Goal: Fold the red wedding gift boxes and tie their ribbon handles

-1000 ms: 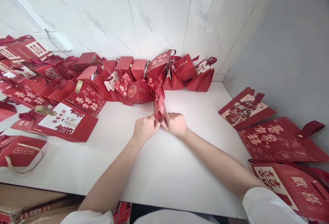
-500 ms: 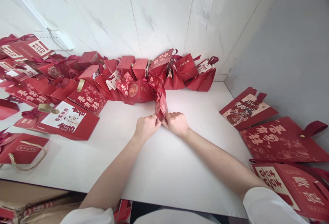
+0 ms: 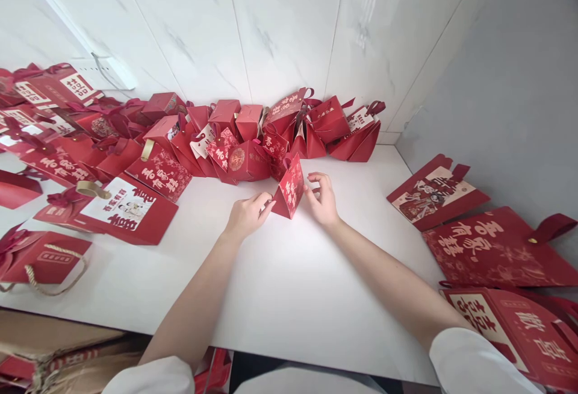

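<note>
Left hand (image 3: 247, 216) is low on the table (image 3: 280, 297), fingers stretched out to the near bottom corner of the little red bag (image 3: 289, 192). The fingertips look like they're right on that corner, but I honestly can't tell if it's a pinch or just a touch. Right hand (image 3: 324, 202) is just beside the bag's other side, fingers spread and loosely curled with nothing in them, so that one's let go. There's a sliver of gap between it and the paper.

The bag itself stands on its own on the white table between the two hands, popped open into a wedge shape with the printed side facing right. It sits just in front of the row of bags (image 3: 244, 135) lined up along the tiled wall (image 3: 280, 26).

Progress-wise, my read is this one's basically shaped and standing, maybe only needing a last nudge at the base. The row at the wall looks like finished ones, a good dozen or so, all opened up and crowded together with ribbon handles sticking out.

Plenty looks left, though. Flat bags (image 3: 492, 246) lie on the right near the grey wall, bigger ones, not opened. More flat ones (image 3: 129, 210) are on the left, one with a rope handle near the table edge. Down below the left edge there's a cardboard box (image 3: 54, 346); can't see what's in it.
</note>
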Tool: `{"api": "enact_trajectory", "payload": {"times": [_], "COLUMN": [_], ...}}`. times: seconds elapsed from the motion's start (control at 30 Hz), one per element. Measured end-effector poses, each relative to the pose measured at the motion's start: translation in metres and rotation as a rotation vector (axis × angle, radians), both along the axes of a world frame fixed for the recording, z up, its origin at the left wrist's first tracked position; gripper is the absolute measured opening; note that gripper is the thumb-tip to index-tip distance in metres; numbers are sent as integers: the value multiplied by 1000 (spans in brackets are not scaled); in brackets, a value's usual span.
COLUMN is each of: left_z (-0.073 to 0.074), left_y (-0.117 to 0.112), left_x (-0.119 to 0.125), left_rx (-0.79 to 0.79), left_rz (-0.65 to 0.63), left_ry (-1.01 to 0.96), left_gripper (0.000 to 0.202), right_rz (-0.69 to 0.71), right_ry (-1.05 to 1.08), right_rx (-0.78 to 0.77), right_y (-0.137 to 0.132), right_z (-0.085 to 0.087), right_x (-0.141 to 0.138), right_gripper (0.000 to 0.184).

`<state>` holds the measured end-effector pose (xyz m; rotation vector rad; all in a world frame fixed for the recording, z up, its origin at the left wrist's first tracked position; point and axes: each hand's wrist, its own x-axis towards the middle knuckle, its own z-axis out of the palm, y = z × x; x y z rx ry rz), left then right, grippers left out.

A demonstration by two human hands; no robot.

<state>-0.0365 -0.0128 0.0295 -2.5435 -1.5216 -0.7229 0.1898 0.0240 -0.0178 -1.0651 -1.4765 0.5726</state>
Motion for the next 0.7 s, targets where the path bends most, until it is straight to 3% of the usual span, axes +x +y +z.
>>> {"api": "enact_trajectory", "payload": {"times": [0.13, 0.2, 0.47, 0.6, 0.7], "left_z": [-2, -3, -6, -8, -8], "left_y": [-6, -7, -4, 2, 8], "left_x": [7, 10, 8, 3, -3], "left_rx": [-78, -126, -195, -56, -51], "left_rz": [-82, -106, -74, 151, 269], "left_ry": [-80, -78, -44, -95, -326], "left_gripper": [17, 19, 19, 12, 9], "right_rz": [80, 149, 309, 314, 302], "right_ry": [192, 273, 425, 425, 427], "right_rx": [-212, -249, -308, -283, -264], "right_y": [15, 19, 20, 19, 15], "right_z": [-9, -11, -6, -5, -5], "right_x": [3, 6, 8, 6, 5], "right_gripper": [51, 57, 58, 41, 34]}}
